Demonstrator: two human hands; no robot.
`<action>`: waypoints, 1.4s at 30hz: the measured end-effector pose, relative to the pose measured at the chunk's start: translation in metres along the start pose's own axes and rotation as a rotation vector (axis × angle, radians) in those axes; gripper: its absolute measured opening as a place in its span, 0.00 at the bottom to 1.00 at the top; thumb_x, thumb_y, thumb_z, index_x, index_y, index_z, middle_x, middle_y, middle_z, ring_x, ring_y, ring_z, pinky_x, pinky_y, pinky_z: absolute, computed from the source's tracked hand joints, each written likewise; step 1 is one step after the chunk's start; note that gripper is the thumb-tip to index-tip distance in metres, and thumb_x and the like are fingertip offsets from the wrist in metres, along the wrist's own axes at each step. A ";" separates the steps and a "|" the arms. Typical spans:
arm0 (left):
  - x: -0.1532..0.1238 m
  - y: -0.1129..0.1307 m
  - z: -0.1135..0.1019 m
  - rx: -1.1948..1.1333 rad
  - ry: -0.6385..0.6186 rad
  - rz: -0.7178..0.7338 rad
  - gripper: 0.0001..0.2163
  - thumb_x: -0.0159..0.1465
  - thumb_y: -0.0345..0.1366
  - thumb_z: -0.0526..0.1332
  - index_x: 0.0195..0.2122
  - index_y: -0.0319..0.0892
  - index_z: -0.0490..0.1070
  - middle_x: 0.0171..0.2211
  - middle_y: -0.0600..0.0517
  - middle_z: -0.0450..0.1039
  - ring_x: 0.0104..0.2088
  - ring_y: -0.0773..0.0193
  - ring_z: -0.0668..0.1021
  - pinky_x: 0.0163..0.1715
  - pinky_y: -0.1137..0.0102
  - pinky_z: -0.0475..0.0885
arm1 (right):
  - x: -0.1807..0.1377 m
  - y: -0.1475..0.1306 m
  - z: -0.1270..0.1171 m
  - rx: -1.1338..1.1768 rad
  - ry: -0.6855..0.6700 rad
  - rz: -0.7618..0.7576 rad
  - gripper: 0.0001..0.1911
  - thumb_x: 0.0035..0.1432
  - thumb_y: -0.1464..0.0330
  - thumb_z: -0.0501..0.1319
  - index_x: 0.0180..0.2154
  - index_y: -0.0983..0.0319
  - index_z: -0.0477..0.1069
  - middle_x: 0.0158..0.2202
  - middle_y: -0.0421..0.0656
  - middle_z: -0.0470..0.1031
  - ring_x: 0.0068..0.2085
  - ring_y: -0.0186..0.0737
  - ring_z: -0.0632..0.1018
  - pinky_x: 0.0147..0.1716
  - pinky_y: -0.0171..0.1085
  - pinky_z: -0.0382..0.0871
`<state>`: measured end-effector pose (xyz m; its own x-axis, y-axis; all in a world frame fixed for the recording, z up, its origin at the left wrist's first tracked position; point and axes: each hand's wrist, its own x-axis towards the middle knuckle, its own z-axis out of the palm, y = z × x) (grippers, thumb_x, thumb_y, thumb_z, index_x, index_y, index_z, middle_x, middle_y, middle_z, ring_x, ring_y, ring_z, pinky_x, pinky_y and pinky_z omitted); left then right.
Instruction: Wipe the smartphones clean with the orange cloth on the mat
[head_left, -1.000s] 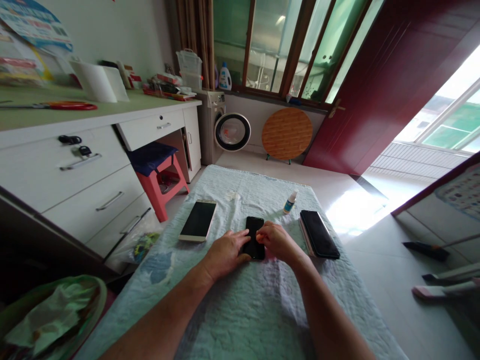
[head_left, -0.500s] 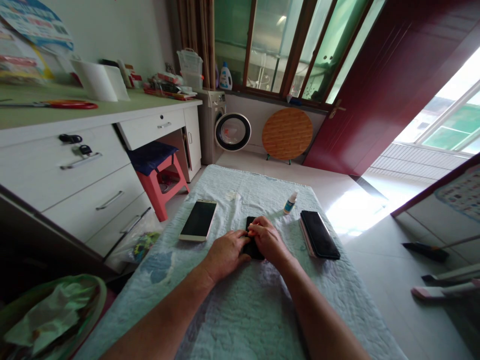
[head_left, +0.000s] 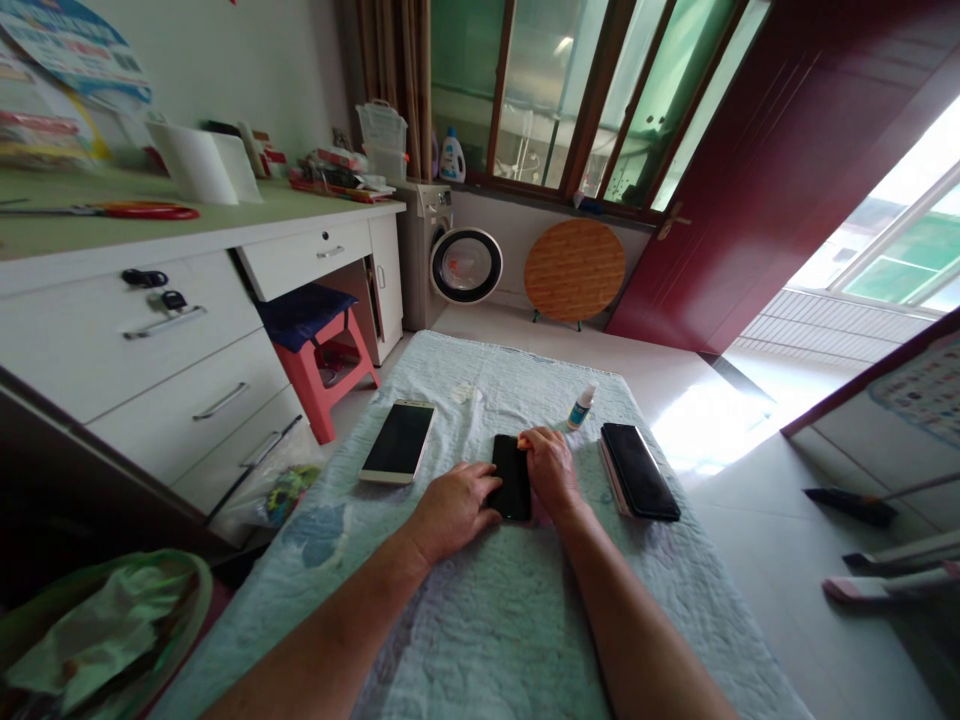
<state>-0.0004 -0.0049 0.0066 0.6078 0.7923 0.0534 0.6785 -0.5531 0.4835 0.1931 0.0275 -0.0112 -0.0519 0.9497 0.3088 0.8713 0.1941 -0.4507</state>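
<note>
A black smartphone lies screen up on the quilted cloth between my hands. My left hand rests at its left edge, fingers stretched out and touching its side, thumb apart near the lower corner. Closed fingers of my right hand pinch a small orange piece at the phone's upper right edge; what kind of thing it is I cannot make out. To the left lies a white-framed smartphone. A small spray bottle stands beyond my right hand. Further right is a dark phone in a case.
The pale blue quilted cloth covers the table. A pink stool stands by the white desk at left. A waste basket is at lower left. Behind are a washing machine and a round wooden tabletop.
My right hand has moved right with the orange piece, from over the phone's middle to its right edge, uncovering more of the screen. My left hand has stayed at the left edge.
</note>
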 end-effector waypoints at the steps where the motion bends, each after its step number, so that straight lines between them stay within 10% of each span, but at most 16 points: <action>1: 0.000 0.000 0.000 0.001 -0.001 0.000 0.18 0.60 0.39 0.64 0.52 0.46 0.73 0.57 0.48 0.69 0.54 0.52 0.71 0.56 0.61 0.65 | 0.000 0.000 0.001 0.001 0.005 -0.001 0.14 0.59 0.78 0.51 0.36 0.61 0.74 0.38 0.45 0.74 0.42 0.40 0.70 0.45 0.36 0.61; 16: 0.000 0.001 0.001 0.019 0.009 0.025 0.18 0.59 0.37 0.64 0.52 0.45 0.72 0.54 0.49 0.71 0.50 0.52 0.72 0.53 0.62 0.67 | 0.002 -0.009 0.012 0.133 -0.163 -0.244 0.18 0.61 0.77 0.50 0.47 0.60 0.72 0.53 0.44 0.72 0.52 0.37 0.71 0.52 0.37 0.60; 42: -0.001 0.002 0.000 0.040 0.018 0.020 0.19 0.59 0.38 0.64 0.53 0.48 0.72 0.54 0.52 0.71 0.49 0.53 0.73 0.51 0.62 0.69 | -0.003 -0.019 0.008 0.025 -0.117 -0.164 0.11 0.64 0.72 0.52 0.42 0.55 0.71 0.36 0.38 0.76 0.45 0.41 0.69 0.42 0.37 0.54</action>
<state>0.0004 -0.0062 0.0078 0.6142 0.7852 0.0784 0.6826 -0.5785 0.4466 0.1728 0.0229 -0.0101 -0.2499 0.9265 0.2812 0.8341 0.3535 -0.4235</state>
